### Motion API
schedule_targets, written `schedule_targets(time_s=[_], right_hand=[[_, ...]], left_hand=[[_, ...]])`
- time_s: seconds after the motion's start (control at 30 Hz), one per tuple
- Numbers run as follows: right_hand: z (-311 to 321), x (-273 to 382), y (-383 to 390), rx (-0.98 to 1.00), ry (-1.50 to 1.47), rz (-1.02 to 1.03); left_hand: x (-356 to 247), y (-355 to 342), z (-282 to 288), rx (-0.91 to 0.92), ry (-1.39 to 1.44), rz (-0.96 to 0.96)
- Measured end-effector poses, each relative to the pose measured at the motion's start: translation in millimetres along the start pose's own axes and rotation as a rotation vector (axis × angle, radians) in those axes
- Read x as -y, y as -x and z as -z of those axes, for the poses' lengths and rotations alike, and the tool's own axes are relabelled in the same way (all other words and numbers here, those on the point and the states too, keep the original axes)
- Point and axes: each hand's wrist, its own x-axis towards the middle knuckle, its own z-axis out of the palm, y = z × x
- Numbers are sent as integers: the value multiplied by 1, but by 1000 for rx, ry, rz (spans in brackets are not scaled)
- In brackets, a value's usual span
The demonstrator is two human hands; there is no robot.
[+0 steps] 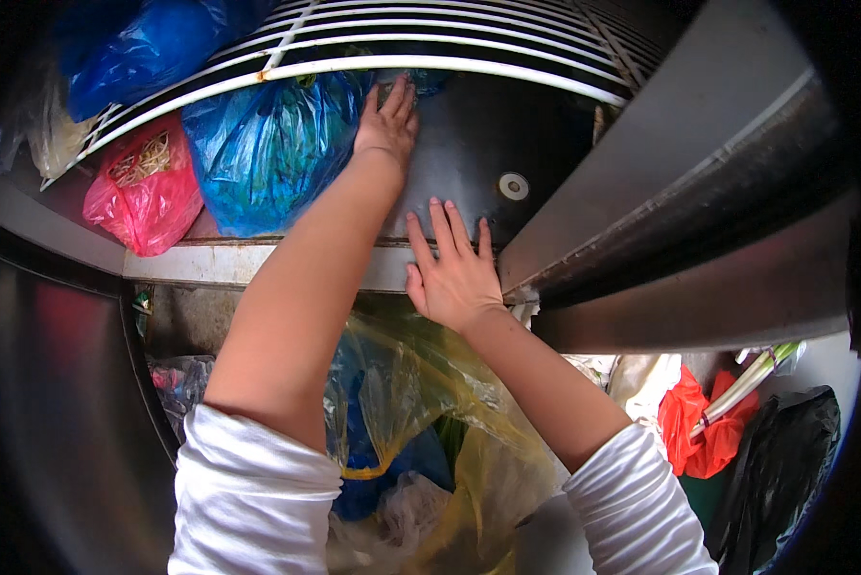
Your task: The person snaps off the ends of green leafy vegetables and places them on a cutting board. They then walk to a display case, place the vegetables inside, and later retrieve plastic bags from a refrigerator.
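Observation:
My left hand [386, 122] reaches deep into a metal refrigerator compartment, fingers spread, resting against the right side of a big blue plastic bag [263, 153] that sits on the dark compartment floor [478, 144]. My right hand [453, 270] lies flat and open on the compartment's front metal ledge [220, 264], holding nothing. A pink plastic bag [145, 190] with pale strands inside sits left of the blue bag. A white wire shelf [430, 43] runs just above my left hand.
Another blue bag [148, 48] lies on the wire shelf. Below the ledge hang yellow translucent bags [421, 393] over blue ones. At the right stand the steel door [680, 192], orange bags [699, 422], a black bag [785, 470] and green stalks [756, 369].

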Motion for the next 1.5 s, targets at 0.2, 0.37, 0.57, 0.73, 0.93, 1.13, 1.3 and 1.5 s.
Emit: schedule_targets(time_s=[0.2, 0.37, 0.57, 0.73, 0.93, 1.13, 1.3, 1.5], right_hand=[[0, -6, -2, 16, 2, -20], [-4, -6, -4, 17, -31, -32], [0, -2, -8, 100, -30, 1], [-4, -3, -7, 194, 43, 41], [-3, -2, -8, 160, 19, 23], [-8, -1, -8, 75, 11, 10], [-4, 2, -11, 74, 66, 22], [-2, 3, -5, 263, 61, -14]], left_hand=[[23, 6, -11, 140, -216, -102], [5, -13, 0, 168, -229, -93], [-16, -58, 4, -144, 922, 140], [-10, -110, -4, 2, 1195, 366], [-26, -104, -5, 95, 848, 249], [-21, -87, -10, -64, 1032, 244], [-38, -31, 10, -85, 1306, -53], [-15, 98, 27, -373, 1390, -167]])
